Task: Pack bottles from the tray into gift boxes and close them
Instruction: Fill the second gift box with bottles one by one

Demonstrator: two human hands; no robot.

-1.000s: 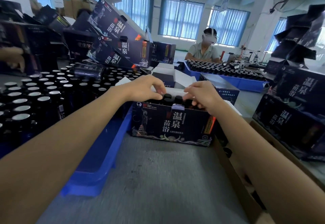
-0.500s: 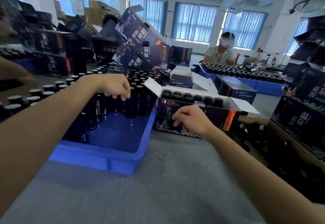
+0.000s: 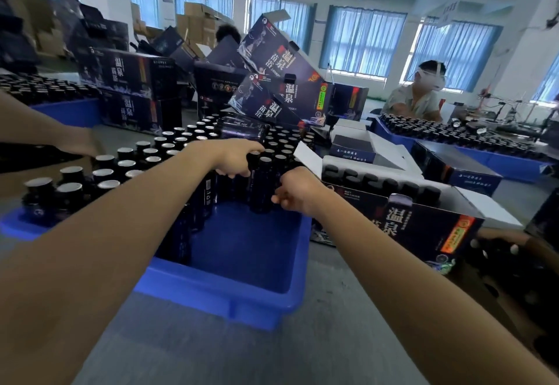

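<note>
A blue tray (image 3: 230, 300) holds several dark bottles with silver caps; its near right part is bare. My left hand (image 3: 233, 158) grips the top of a bottle (image 3: 252, 158) in the tray's far right corner. My right hand (image 3: 298, 191) holds the body of the neighbouring dark bottle (image 3: 261, 185). To the right of the tray stands an open dark gift box (image 3: 420, 227) with a row of black bottle tops showing inside and its white flaps spread out.
Printed gift boxes (image 3: 272, 82) are piled behind the tray. Another person's hand (image 3: 78, 142) reaches in at the left. A seated person (image 3: 417, 94) works at a second blue tray of bottles (image 3: 453, 133) far right. More open boxes (image 3: 360, 145) lie behind.
My view has swung left towards the tray. My left hand went from the box top to a bottle in the tray. My right hand left the gift box's front and took hold of a bottle.
</note>
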